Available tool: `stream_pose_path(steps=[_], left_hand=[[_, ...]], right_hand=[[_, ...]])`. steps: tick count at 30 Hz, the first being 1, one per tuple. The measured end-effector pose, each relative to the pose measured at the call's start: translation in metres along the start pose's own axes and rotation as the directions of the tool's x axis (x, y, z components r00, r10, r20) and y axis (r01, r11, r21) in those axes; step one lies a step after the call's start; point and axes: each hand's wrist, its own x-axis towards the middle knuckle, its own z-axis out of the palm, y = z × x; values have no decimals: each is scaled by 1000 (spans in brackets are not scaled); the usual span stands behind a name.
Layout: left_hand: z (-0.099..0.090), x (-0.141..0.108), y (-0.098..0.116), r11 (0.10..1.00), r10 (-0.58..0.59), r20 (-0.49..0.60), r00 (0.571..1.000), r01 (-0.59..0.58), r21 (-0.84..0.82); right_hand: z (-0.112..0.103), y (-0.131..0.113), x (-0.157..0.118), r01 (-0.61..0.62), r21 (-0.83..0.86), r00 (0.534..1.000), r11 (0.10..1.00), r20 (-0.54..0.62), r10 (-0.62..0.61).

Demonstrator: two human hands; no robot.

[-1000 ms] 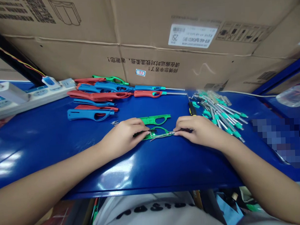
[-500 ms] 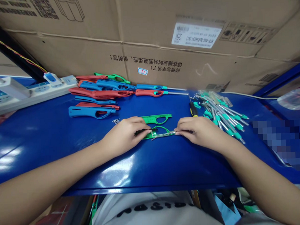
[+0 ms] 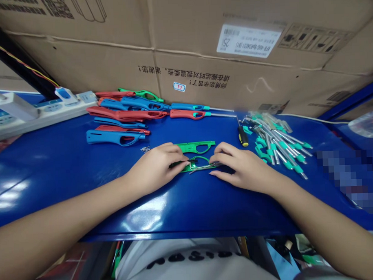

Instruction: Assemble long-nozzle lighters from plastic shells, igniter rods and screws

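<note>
My left hand [image 3: 163, 164] is closed in a pinch at a small black part [image 3: 192, 160] with thin pale wires. It sits over the left end of a green lighter shell half [image 3: 201, 159], hiding that end. A thin metal tube [image 3: 202, 168] lies along the near side of this half, and its right end goes under my right hand [image 3: 236, 165]. My right hand is open there, thumb and fingertips apart on either side of the tube. Just behind lies another green lighter shell half [image 3: 195, 147], its left end partly covered by my left hand.
Red and blue lighter shells [image 3: 116, 136] are piled at the back left, near a white power strip [image 3: 51, 112]. A screwdriver [image 3: 243, 136] and a heap of metal tubes with teal parts [image 3: 280, 141] lie at right. Small metal pieces [image 3: 145, 149] are beside my left hand. A cardboard box [image 3: 183, 42] stands behind.
My right thumb and fingers have parted from their pinch on the tube's end, and the hand has moved slightly left over it. My left hand keeps its pinch in place.
</note>
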Motion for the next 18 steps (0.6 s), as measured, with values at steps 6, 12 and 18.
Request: stream_pose_path(steps=[6,12,18], left_hand=[[1,-1,0,1000,21,-5,1000,-21,17],[2,-2,0,999,41,-14,999,-41,6],[3,-1,0,999,34,-4,999,-34,5]], right_hand=[[14,-5,7,66,-18,998,998,-22,-67],[12,-3,8,48,129,999,990,-20,-46],[12,-2,8,72,132,997,989,-3,-73]])
